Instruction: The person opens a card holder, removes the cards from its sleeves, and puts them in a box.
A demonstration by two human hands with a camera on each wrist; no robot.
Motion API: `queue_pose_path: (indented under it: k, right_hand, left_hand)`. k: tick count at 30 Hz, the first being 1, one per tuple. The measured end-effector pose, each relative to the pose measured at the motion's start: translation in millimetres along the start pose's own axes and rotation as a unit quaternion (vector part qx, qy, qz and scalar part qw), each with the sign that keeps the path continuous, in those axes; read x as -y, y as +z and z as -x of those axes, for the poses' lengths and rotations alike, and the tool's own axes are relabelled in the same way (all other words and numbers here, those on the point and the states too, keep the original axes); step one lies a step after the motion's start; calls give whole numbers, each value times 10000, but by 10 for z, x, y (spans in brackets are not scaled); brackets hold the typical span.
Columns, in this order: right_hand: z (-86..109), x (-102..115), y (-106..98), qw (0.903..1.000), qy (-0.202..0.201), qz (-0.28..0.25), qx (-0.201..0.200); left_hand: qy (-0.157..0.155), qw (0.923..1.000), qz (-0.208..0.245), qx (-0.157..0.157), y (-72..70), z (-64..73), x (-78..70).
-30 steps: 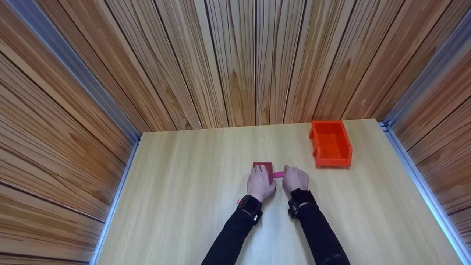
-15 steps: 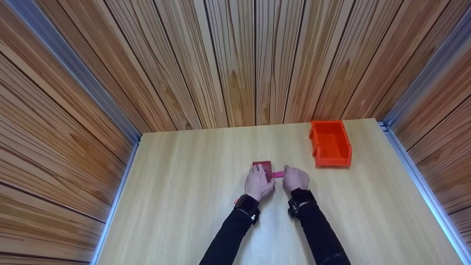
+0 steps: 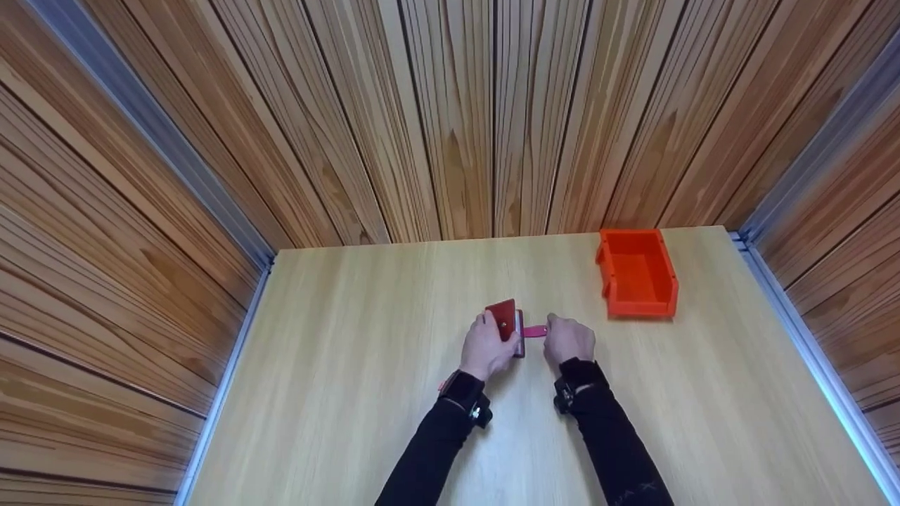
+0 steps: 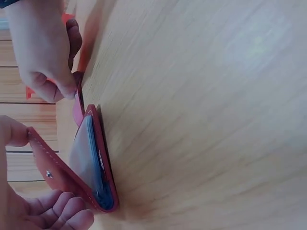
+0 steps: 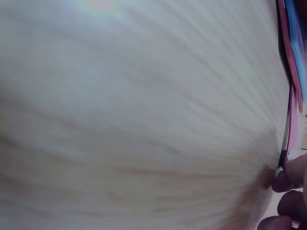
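Observation:
A red leather card wallet (image 3: 503, 315) with a metal snap lies partly opened on the table, its cover lifted at a slant. Clear plastic card sleeves (image 4: 86, 153) show inside it in the left wrist view. My left hand (image 3: 485, 348) holds the raised cover, thumb at its edge and fingers curled behind. From the wallet's right side a pink strap (image 3: 535, 331) sticks out, and my right hand (image 3: 569, 341) pinches its free end. In the right wrist view only some fingertips (image 5: 295, 172) of that hand appear at the strap's end.
An orange-red plastic bin (image 3: 641, 309) stands at the table's back right, beyond my right hand. Wood-panelled walls (image 3: 457, 126) and metal frame rails (image 3: 232, 358) bound the light wooden table (image 3: 351, 337).
My left hand has shifted slightly left and raised the wallet's cover, which lay flat before, exposing the inside. The right hand keeps its pinch on the strap. The head view has shifted slightly.

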State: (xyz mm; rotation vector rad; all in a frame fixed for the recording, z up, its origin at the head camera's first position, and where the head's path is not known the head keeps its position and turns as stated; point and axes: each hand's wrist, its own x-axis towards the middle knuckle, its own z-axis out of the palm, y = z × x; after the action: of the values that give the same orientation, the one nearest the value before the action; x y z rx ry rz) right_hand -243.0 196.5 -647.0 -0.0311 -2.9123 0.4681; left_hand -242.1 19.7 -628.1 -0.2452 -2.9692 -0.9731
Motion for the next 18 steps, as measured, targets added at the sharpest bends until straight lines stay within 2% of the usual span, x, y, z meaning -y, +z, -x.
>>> queue_pose_path:
  k: [4,14,18]
  right_hand:
    - [-6,7,-2,10000,52,0,55]
    - [18,1,58,9999,90,-34,111]
    - [-9,-13,26,10000,56,-27,21]
  left_hand:
    - [-168,9995,256,116,-47,12,38]
    - [-250,9986,457,25,-134,57,241]
    - [-95,9980,548,-287,-174,31,318]
